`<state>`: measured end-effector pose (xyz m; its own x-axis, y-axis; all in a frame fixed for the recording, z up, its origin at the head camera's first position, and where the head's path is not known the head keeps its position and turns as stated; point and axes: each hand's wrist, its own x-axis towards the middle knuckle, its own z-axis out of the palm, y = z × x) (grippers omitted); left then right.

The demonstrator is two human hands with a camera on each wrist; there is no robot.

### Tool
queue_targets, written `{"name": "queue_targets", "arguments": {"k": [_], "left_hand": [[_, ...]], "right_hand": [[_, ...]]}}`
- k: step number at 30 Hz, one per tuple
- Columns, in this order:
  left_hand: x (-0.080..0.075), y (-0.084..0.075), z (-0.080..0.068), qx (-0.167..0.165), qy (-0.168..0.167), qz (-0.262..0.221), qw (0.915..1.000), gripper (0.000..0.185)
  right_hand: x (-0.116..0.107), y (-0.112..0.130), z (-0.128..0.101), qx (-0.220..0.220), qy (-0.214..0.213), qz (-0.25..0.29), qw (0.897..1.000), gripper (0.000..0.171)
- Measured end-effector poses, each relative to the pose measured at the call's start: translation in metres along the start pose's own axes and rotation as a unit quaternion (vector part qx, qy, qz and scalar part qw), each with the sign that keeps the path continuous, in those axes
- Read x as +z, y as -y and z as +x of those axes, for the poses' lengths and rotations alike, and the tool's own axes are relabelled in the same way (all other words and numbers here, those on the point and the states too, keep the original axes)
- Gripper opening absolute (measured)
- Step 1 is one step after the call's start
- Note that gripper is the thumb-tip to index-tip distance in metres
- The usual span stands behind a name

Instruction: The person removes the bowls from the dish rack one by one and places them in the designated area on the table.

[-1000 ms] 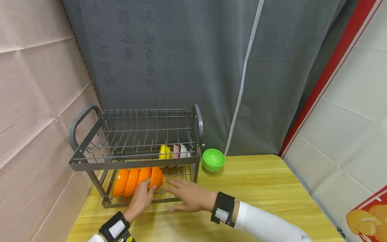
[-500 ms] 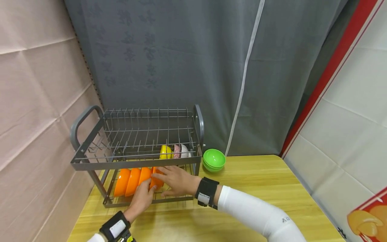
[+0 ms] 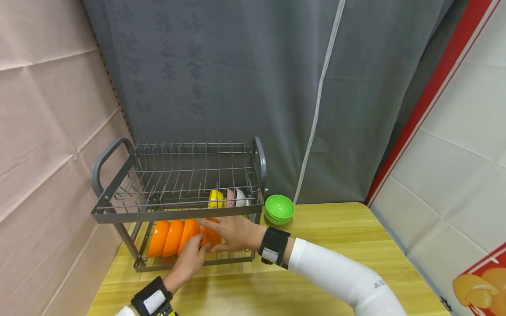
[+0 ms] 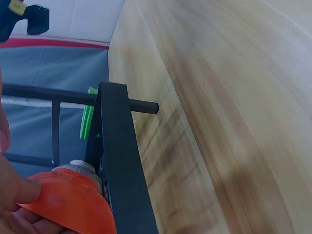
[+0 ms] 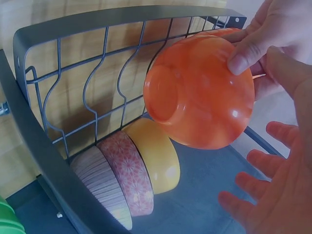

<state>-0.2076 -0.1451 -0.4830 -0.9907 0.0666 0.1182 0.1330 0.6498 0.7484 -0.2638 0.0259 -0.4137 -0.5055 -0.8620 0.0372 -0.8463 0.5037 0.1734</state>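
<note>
We find the dish rack (image 3: 126, 242) on the left part of the tabletop (image 3: 324, 224), before the curtain (image 3: 221, 87). In its lower tier (image 3: 233, 260), beneath the upper tier (image 3: 178, 216), we record a front row of four bowls (image 3: 172, 238), with three rear bowls (image 3: 230, 198) behind it, towards the right end. We locate the bowl stack (image 3: 279, 208) on the tabletop, just right of the rack. We note the left hand (image 3: 189, 259) before the row's right-end bowl (image 3: 211, 239), touching it, and the right hand (image 3: 237, 232) to that bowl's right.

A makeshift booth, judging by the grey curtain (image 3: 237, 79) and pinkish sheet (image 3: 43, 140)
</note>
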Motion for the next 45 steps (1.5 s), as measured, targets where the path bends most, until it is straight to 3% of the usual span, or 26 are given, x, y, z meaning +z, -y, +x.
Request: {"name": "queue_targets", "arguments": {"k": [4,7,11,20,27,34,39,45], "left_hand": [[0.0,-0.004,-0.002,0.012,0.0,0.011,0.9999,0.002],[0.0,-0.006,-0.004,0.023,-0.005,0.027,0.9994,0.009],[-0.001,-0.009,-0.007,0.036,-0.001,0.048,0.9982,0.02],[-0.002,-0.016,-0.016,0.066,0.022,0.088,0.9937,0.01],[-0.005,-0.018,-0.023,0.121,0.024,0.131,0.9837,0.012],[-0.011,-0.022,-0.028,0.13,0.021,0.16,0.9784,0.011],[-0.016,-0.021,-0.029,0.148,0.046,0.197,0.9681,0.011],[-0.021,-0.021,-0.032,0.203,0.062,0.243,0.9466,0.013]], "right_hand": [[-0.003,0.0,-0.003,0.005,0.0,0.011,1.0,0.09],[-0.005,0.0,-0.005,0.01,0.008,0.021,1.0,0.091],[-0.008,0.001,-0.009,0.012,0.013,0.009,1.0,0.09],[-0.01,0.005,-0.018,0.005,0.011,-0.033,0.999,0.092],[-0.007,0.006,-0.027,-0.01,0.019,-0.022,1.0,0.088],[-0.004,0.01,-0.031,-0.03,0.022,-0.071,0.997,0.089],[-0.001,0.011,-0.032,-0.049,0.019,-0.098,0.994,0.088],[0.005,0.014,-0.033,-0.069,0.014,-0.108,0.992,0.079]]}}
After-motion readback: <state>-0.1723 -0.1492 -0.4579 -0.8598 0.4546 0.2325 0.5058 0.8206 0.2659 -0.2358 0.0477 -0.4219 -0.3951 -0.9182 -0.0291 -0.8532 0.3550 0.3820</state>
